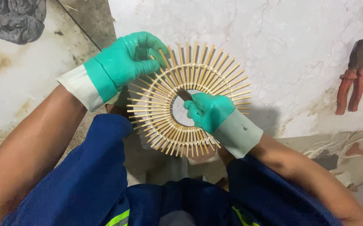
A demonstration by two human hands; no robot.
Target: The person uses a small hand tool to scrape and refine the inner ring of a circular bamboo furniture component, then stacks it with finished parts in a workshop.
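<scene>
A round ring of thin bamboo sticks (215, 77), bound in a sunburst shape with an open middle, is held above my lap. My left hand (125, 60), in a green rubber glove, grips the ring's upper left rim. My right hand (210, 111), also gloved in green, lies over the ring's lower right part and holds a small dark tool (184, 95) whose tip points into the inner edge of the ring. What kind of tool it is stays hidden by the fingers.
Red-handled pliers (352, 79) lie on the pale marble floor (290, 37) at the right. A dark grey cloth (16, 19) sits at the top left. Loose pale fibres (336, 146) lie at the lower right. My blue trousers fill the bottom.
</scene>
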